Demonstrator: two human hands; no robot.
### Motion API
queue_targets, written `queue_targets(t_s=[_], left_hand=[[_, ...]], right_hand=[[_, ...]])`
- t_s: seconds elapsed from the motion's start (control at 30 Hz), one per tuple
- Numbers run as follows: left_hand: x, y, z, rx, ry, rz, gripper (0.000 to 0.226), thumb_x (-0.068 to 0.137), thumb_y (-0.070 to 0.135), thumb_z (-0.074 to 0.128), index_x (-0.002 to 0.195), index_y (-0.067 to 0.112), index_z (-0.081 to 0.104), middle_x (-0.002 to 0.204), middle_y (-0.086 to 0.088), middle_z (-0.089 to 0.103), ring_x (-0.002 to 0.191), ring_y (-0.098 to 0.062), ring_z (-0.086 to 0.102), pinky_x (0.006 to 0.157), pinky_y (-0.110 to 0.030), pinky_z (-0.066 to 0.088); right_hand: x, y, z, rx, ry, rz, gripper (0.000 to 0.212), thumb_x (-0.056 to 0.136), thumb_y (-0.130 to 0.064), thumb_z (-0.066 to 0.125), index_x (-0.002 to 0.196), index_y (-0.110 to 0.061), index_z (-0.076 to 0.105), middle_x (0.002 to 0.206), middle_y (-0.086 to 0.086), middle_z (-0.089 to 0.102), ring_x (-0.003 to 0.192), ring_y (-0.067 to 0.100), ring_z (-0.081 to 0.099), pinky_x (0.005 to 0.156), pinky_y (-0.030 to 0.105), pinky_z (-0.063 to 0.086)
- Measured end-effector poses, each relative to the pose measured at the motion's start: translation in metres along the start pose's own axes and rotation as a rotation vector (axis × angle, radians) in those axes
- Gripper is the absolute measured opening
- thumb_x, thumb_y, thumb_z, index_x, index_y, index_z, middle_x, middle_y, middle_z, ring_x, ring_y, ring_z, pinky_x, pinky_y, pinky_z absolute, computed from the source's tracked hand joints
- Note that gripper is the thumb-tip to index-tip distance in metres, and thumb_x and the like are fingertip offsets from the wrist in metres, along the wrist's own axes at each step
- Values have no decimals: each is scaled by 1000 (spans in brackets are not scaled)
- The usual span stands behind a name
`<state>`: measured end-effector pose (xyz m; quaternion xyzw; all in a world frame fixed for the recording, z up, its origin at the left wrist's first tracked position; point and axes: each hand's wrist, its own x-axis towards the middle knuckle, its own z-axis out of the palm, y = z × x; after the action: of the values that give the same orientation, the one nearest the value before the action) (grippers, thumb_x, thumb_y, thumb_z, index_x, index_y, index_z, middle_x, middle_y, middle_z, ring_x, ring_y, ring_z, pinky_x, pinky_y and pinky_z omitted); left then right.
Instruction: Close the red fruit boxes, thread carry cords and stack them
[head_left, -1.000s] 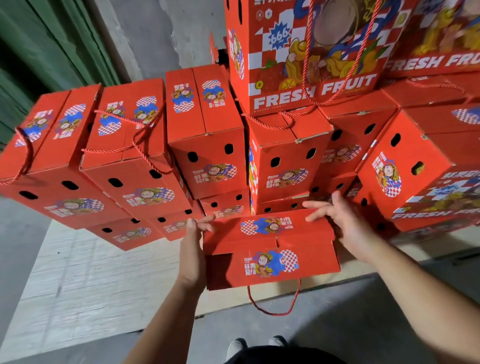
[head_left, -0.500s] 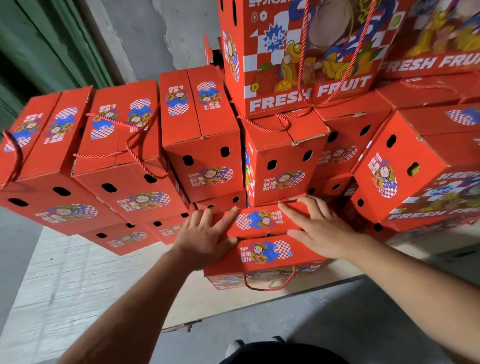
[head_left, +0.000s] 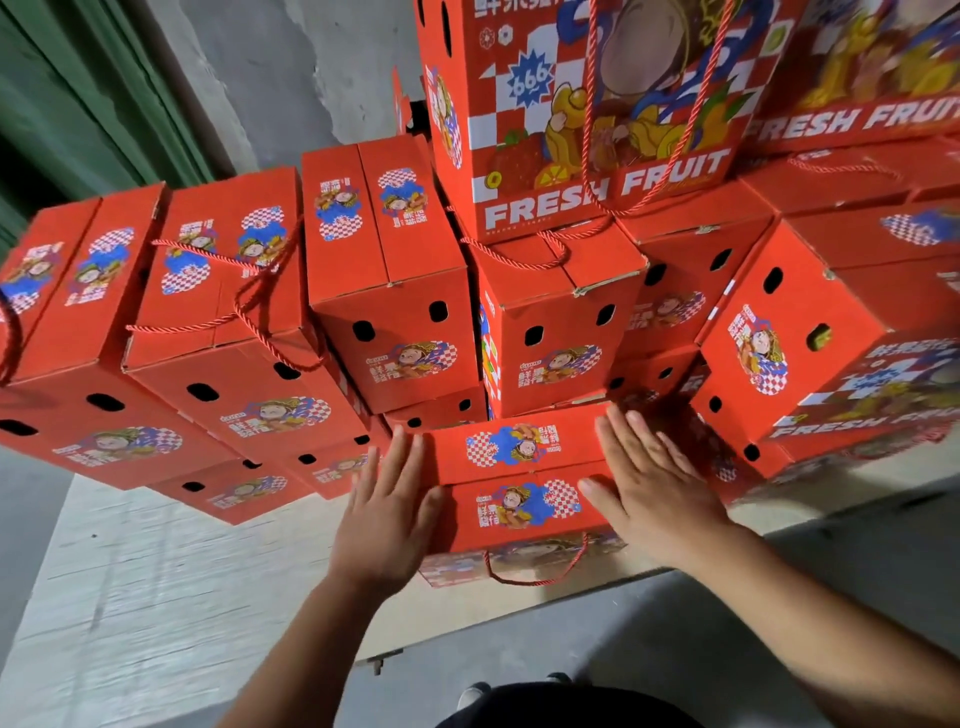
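Hands flat, fingers straight: left hand (head_left: 387, 512) and right hand (head_left: 647, 488) press the newest red box (head_left: 519, 483) at the board's (head_left: 156, 597) front edge, likely seating its flaps and squaring it against the stack (head_left: 395, 291); its cord (head_left: 535, 577) hangs in front.

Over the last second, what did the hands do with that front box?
The front box was carried at its ends, then set down on the board against the stack. The left hand and right hand let go of its ends and now press flat on its top. The stacked boxes stayed put.
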<state>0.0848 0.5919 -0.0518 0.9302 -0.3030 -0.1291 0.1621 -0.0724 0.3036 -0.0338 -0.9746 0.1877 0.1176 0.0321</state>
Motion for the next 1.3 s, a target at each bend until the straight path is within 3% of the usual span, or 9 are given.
queue_targets(t_s=[0.23,0.37,0.47,0.63,0.73,0.9,1.03,1.1,1.3], left_hand=[[-2,29,20,179,149,284,68,106,58,13,166,26,20,173,0,6,162,-32,2,130,-53,5],[-9,-19,16,-553,176,-81,79,100,63,44,167,31,17,175,5,10,161,-20,13,127,-41,16],[-17,-21,12,-1292,162,-521,94,88,82,48,166,38,19,171,11,25,154,-23,34,123,-41,24],[-16,20,20,-1474,-206,-223,63,105,71,35,157,36,43,155,-7,55,138,-34,57,110,-55,49],[-35,-5,20,-1363,-224,-215,66,98,83,28,154,50,43,156,11,54,145,-19,50,119,-49,39],[10,-16,8,-1084,-132,-518,60,104,72,29,109,32,73,126,-3,70,120,-22,59,112,-47,37],[64,-3,-32,-734,-319,-452,45,107,46,47,76,21,69,66,8,73,78,-10,62,69,-23,38],[84,7,-46,-639,-484,-368,42,101,60,55,95,23,74,76,22,76,90,-3,68,77,-19,42],[94,63,-43,-377,-420,182,33,98,40,72,109,9,68,107,-4,71,100,-21,66,93,-42,55]], right_hand=[[-12,-124,15,141,72,-143,83,96,-65,-1,164,-16,-4,168,2,-21,155,19,-22,127,39,-9],[-9,-36,17,205,150,-56,81,98,-73,14,165,-29,-1,170,-7,-14,157,15,-14,125,35,-7],[-3,12,4,791,158,351,93,93,-76,30,164,-19,18,172,3,9,158,18,10,125,36,8],[10,-11,-8,1276,-102,354,84,92,-67,57,162,-35,23,164,-10,31,149,13,31,121,35,23],[2,12,-12,1656,-265,349,90,79,-79,62,156,-43,35,160,-21,32,147,5,32,124,46,23],[-35,-10,32,2034,-17,849,69,91,-74,44,141,-27,52,124,-3,60,110,16,66,107,45,46],[-53,-41,26,2181,-121,930,76,83,-80,53,127,-19,66,116,9,71,98,28,72,103,47,49],[-52,-47,8,2281,-153,998,58,85,-67,67,98,-10,66,70,11,62,60,20,67,87,43,57],[-70,-88,-33,2317,-590,784,23,79,-28,74,91,-9,68,63,0,51,54,15,47,58,26,41]])
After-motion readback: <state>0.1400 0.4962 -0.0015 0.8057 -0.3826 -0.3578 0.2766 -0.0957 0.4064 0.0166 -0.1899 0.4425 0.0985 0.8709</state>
